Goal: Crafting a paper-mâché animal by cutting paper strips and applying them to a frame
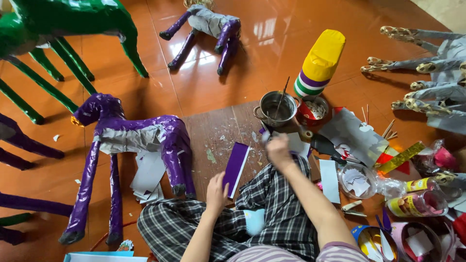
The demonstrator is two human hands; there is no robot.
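1 purple paper strip (pixel 236 167): light, floppy; your left hand (pixel 217 192) pinches its near edge. Right hand (pixel 278 149): blurred, grip unclear.

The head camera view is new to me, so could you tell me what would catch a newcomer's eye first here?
Probably the purple paper horse figure standing on the glossy floor at left centre, beside the seated person's knee. Next, the left hand resting on a purple paper strip, while the right hand reaches toward the metal pot. A green figure fills the top left corner.
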